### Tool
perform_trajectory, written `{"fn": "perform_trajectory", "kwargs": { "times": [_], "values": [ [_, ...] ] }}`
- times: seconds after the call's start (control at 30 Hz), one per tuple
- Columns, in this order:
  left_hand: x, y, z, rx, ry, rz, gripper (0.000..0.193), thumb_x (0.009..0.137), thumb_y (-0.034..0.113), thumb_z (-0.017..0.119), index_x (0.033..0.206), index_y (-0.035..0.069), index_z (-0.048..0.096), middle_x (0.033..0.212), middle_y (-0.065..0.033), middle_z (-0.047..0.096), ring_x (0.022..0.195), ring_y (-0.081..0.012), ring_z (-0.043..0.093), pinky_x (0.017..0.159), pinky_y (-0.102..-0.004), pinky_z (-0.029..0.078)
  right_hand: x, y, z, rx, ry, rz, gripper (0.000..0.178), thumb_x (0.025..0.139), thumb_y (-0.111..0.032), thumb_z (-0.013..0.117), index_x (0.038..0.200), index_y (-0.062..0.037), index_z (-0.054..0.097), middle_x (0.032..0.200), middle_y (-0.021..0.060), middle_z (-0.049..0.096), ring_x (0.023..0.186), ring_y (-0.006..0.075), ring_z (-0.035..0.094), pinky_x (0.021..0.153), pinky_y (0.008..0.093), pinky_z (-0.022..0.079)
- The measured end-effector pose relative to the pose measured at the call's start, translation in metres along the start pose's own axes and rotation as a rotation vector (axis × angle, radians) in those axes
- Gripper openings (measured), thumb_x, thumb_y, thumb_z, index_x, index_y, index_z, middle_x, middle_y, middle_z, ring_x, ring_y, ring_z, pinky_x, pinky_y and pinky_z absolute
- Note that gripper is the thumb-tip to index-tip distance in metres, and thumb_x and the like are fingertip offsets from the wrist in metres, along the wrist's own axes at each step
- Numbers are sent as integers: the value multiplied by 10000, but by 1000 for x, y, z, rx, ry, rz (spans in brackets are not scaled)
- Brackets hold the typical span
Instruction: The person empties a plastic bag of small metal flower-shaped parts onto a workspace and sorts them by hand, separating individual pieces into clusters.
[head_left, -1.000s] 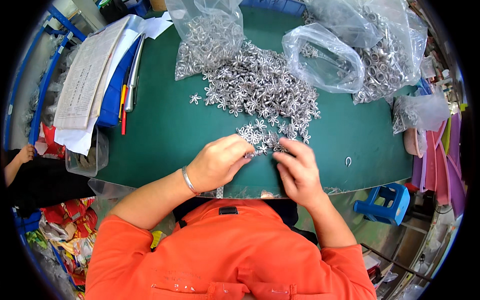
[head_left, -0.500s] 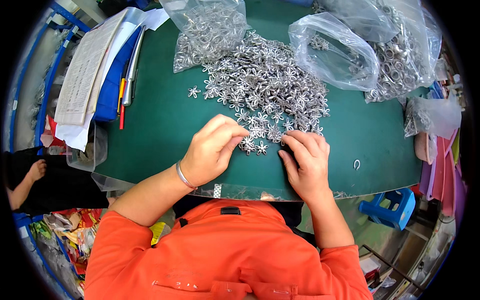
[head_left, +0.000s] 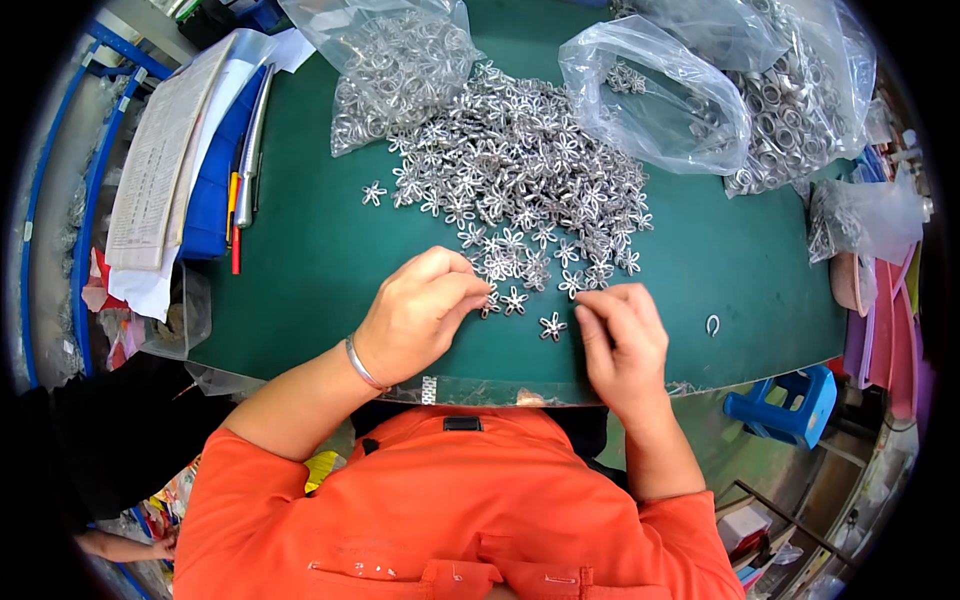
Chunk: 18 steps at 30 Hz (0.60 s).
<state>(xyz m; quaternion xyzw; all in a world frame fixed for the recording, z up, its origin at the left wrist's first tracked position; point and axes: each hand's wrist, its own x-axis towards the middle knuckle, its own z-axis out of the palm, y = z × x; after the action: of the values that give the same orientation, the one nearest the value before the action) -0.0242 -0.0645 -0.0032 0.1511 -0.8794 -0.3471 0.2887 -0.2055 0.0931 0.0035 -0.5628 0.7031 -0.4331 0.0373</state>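
Left hand (head_left: 412, 312) and right hand (head_left: 630, 345) pinched; hold indeterminate. A careless sweep could knock the foremost metal flower (head_left: 552, 326) off the worktop (head_left: 300, 300).

The person wears a bright orange shirt (head_left: 460, 500) with short sleeves (head_left: 250, 490). A black rectangular buckle (head_left: 462, 424) sits on its front. Left of the buckle, a plain silver bracelet (head_left: 362, 365) rings the left wrist (head_left: 384, 356). Below the buckle are stitched seams (head_left: 560, 578) and, lower left, small white flecks (head_left: 376, 569).
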Motion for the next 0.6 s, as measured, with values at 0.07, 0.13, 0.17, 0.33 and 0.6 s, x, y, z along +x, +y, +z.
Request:
{"fn": "perform_trajectory", "kwargs": {
  "times": [0.07,0.13,0.17,0.33,0.6],
  "values": [
    [2,0,-1,11,4,11,187,760,-70,718,919,17,672,867,-101,623,723,-223,638,618,-296,526,-1,2,-6,12,27,58,158,774,53,699,919,-2,667,814,112,598,714,264,582,625,338,478],
    [2,2,0,22,18,14,188,762,-85,704,918,14,667,860,-102,620,724,-221,634,620,-290,524,-4,2,-10,-7,-18,61,156,766,56,702,905,-3,666,811,113,599,716,267,585,627,342,482],
    [3,4,-2,-35,33,-10,153,795,-91,677,915,2,661,860,-100,620,727,-183,626,616,-283,515,-5,0,-10,19,-41,29,157,760,56,705,900,-5,665,808,112,597,715,270,585,627,346,482],
    [-1,6,-9,-731,-40,-469,59,911,2,626,962,-23,643,884,-78,642,753,-123,623,632,-265,533,-5,-9,-2,16,-124,-85,166,744,12,728,892,-18,660,802,79,589,707,261,578,631,359,467],
    [-4,-4,-15,-1441,-160,-896,160,949,76,600,1068,-31,608,883,-86,651,741,-139,649,670,-282,566,2,-16,-3,-155,-234,-139,144,761,-3,722,878,-28,643,814,74,587,717,260,590,636,361,469]
  ]
}}
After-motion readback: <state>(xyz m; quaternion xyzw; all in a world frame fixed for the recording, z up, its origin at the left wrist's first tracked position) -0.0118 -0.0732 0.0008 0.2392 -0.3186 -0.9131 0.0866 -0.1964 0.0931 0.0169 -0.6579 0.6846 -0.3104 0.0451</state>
